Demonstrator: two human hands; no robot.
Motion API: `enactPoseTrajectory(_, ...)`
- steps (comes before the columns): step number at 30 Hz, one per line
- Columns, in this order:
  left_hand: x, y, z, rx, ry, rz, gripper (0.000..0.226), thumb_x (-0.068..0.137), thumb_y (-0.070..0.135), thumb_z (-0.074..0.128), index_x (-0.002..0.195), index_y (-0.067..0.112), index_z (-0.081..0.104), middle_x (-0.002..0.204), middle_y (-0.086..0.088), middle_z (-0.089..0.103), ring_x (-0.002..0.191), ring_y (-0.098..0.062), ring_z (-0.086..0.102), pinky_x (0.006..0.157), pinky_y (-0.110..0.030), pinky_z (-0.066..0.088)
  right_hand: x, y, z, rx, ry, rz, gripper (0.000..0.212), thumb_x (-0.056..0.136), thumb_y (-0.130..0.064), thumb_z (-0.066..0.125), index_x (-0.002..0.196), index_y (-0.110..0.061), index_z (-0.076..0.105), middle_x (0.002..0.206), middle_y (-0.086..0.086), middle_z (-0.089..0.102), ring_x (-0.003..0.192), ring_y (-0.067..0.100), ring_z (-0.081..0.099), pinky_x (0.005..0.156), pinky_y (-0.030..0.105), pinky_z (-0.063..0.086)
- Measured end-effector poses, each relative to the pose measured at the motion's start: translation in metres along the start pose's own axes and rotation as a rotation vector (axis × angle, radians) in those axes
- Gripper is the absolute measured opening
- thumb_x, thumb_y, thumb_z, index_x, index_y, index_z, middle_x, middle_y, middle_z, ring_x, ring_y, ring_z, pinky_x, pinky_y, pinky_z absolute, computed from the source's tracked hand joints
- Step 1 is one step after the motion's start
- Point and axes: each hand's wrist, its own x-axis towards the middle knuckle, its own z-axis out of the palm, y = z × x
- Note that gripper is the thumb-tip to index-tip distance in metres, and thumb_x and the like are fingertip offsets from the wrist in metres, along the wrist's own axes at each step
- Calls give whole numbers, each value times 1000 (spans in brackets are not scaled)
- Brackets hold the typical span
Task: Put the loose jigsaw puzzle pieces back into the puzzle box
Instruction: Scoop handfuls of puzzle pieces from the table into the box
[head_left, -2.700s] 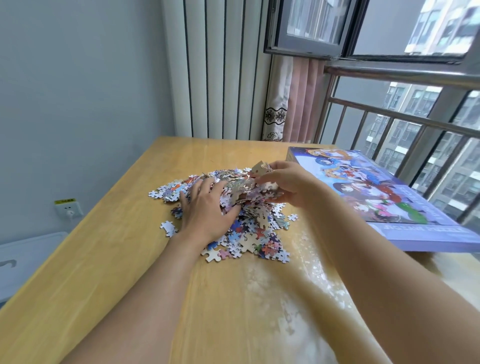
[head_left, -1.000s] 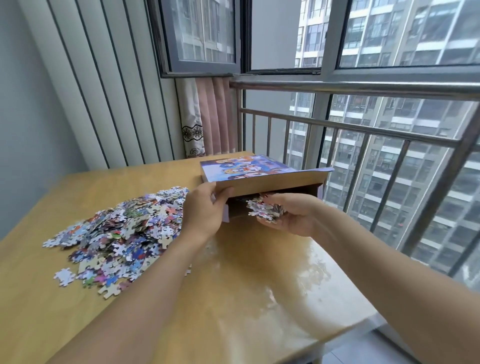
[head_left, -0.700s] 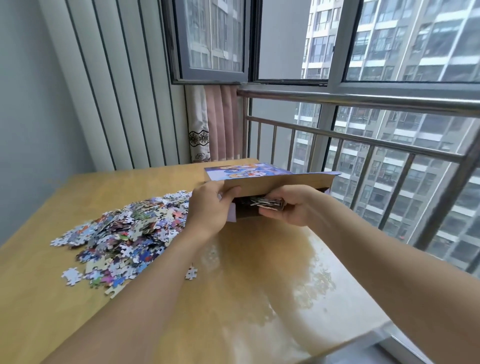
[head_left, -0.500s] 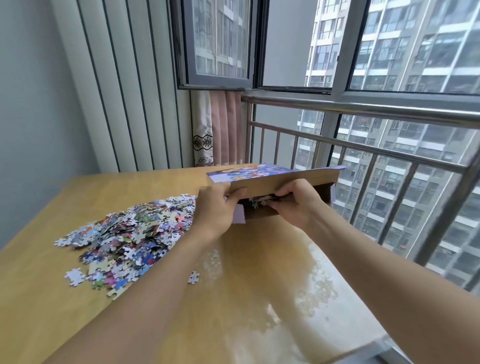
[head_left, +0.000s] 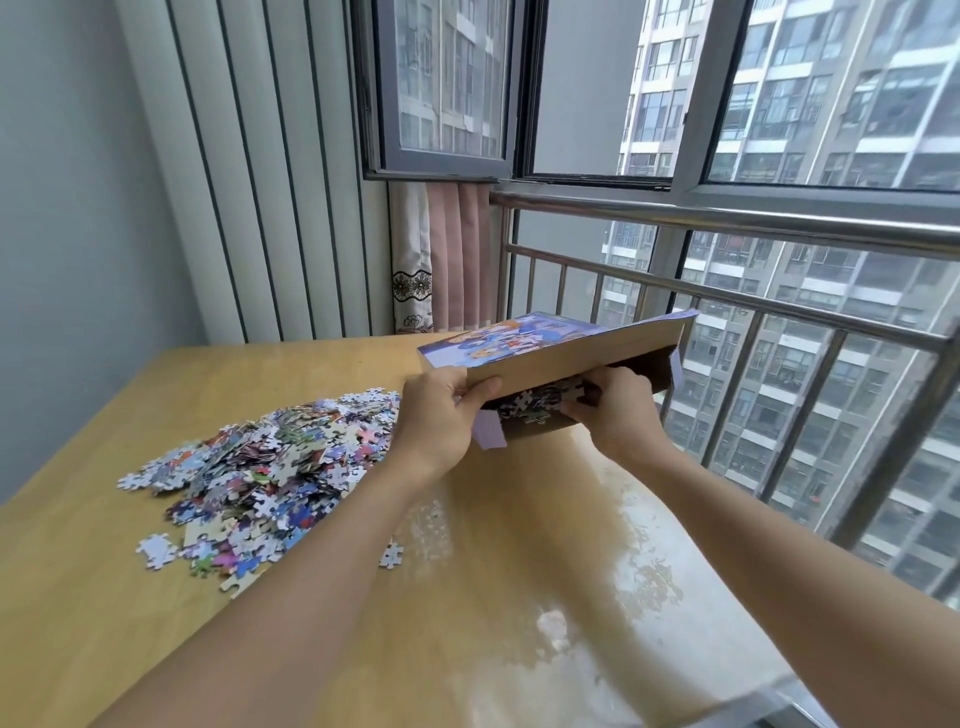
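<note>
While the left hand (head_left: 435, 415) lifts the cardboard flap (head_left: 571, 358), glossy knobbed pieces (head_left: 540, 405) show.

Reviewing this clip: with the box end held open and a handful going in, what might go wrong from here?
1. The right hand pushes pieces at the box's open end; some sit at the lip and could spill onto the table.
2. The left hand holds the puzzle box tilted, so loaded pieces might slide out.
3. One stray piece lies apart from the pile beside the left forearm and could be brushed away.
</note>
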Motion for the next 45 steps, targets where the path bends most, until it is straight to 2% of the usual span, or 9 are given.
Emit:
enactPoseTrajectory(6,0,0,-3,23,1,42,21,92,23,71,107,9,78,91,4,74,89,-18,71,79,-27,55,2,6,-4,-456,-89,-269,41,98,-45,58,122,-13,66,117,11,69,110,32,59,79,39,49)
enactPoseTrajectory(13,-1,-3,-5,28,0,67,21,92,24,71,104,9,78,91,3,75,87,-17,71,77,-28,55,-19,7,1,-184,-259,-540,14,90,-29,69,100,-22,75,98,-7,69,88,12,67,81,38,57)
enactPoseTrajectory(19,-5,-2,1,15,-60,89,17,91,21,72,104,13,79,96,4,77,92,-18,71,81,-28,55,-14,-19,14,-282,-619,-377,73,89,-62,62,153,-38,36,155,-12,42,142,11,38,116,26,30)
enactPoseTrajectory(23,-6,-13,-2,-5,-86,61,20,92,27,70,105,15,79,102,-1,75,98,-22,68,85,-36,56,-18,-19,15,-291,-613,-432,80,85,-52,73,153,-37,35,154,-12,44,139,11,41,110,23,34)
enactPoseTrajectory(29,-11,-21,-7,-71,-62,33,23,91,32,71,104,15,79,105,-4,75,101,-23,67,88,-39,55,-26,6,7,-636,-294,-623,23,99,-33,54,118,-34,66,121,-8,70,107,22,66,84,35,55)
enactPoseTrajectory(32,-18,-22,-1,-81,-89,14,22,92,29,70,103,12,79,100,1,76,96,-18,69,84,-33,56,-37,14,9,-672,-313,-563,19,100,-33,50,111,-31,66,113,-5,72,98,26,68,75,39,56)
enactPoseTrajectory(38,-48,-40,12,-4,-302,-16,21,94,20,61,89,10,78,83,-1,74,79,-13,65,72,-32,51,-79,-31,3,-355,-415,-618,17,80,-17,49,76,-28,61,66,-12,58,63,15,50,57,28,47)
enactPoseTrajectory(40,-53,-38,5,-11,-373,-29,29,89,26,51,76,14,74,76,1,70,76,-14,63,69,-32,47,-88,-54,-4,-126,-452,-554,28,77,-5,49,75,-26,68,65,-12,63,63,11,55,57,19,45)
enactPoseTrajectory(45,-51,-30,-33,-19,-563,-147,23,89,19,68,75,37,68,76,22,66,80,-3,64,78,-29,53,-85,-93,-2,278,-420,-382,33,80,10,51,81,-13,75,76,6,75,68,18,72,62,37,61)
